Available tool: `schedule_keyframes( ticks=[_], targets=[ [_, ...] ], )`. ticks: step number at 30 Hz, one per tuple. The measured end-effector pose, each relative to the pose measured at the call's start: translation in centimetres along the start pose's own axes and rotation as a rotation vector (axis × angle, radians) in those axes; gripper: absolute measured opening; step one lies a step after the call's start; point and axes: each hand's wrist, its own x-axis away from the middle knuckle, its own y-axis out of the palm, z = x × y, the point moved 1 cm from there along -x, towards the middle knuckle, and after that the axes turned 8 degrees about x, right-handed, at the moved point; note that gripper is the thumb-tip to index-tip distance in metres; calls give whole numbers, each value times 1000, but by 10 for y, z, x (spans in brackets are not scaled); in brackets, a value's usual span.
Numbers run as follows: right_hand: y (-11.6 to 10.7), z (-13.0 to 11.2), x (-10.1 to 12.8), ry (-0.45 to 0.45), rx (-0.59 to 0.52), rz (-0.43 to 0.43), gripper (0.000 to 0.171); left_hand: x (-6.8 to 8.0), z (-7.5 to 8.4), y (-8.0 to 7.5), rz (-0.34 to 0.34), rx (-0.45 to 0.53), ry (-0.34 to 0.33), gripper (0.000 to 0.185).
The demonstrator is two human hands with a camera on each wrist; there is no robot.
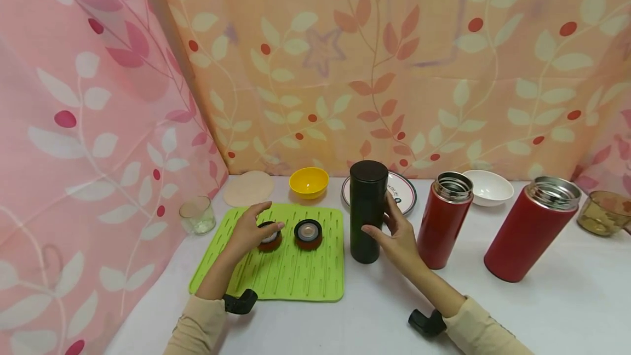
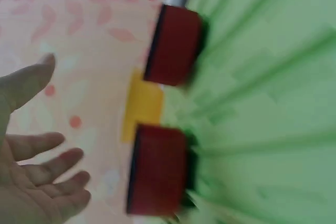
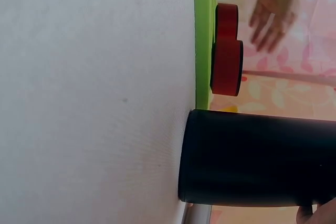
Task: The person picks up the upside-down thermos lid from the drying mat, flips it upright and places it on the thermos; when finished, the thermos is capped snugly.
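Observation:
My right hand (image 1: pixel 400 239) holds a tall black flask (image 1: pixel 365 218) that stands upright on the white table, its lid on. The thumb lies on the near side and the fingers reach behind it. Above the green mat, my left hand (image 1: pixel 248 232) hovers with fingers spread, holding nothing. It partly covers one red-and-black lid (image 1: pixel 269 242) in the head view. Another such lid (image 1: pixel 308 239) sits beside it, underside up. In the left wrist view the hand (image 2: pixel 37 182) is apart from both lids. Right of the black flask stand two lidless red flasks, one narrow (image 1: pixel 442 229) and one wide (image 1: pixel 525 234).
Both lids rest on the ribbed green mat (image 1: pixel 315 284). Along the back are a beige disc (image 1: pixel 248 188), a yellow bowl (image 1: pixel 309 184), a plate (image 1: pixel 406 190) and a white bowl (image 1: pixel 488 188). A clear glass (image 1: pixel 198 215) stands left, an amber glass cup (image 1: pixel 603 215) far right.

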Motion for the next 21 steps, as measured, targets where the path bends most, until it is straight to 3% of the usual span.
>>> schedule_keyframes(
  ticks=[4,10,16,21],
  targets=[
    [2,11,-2,-7,-11,0,87,2,-15,-1,-46,-95,-97,82],
    [5,28,-6,-18,-11,-1,88,6,-23,-1,-94,-77,-165,86],
    [5,29,-5,-31,-1,4,88,8,-28,-3,-58,-127,-161,77],
    [5,28,-4,-14,6,-2,88,7,-39,-3,-33,-70,-137,70]
  ],
)
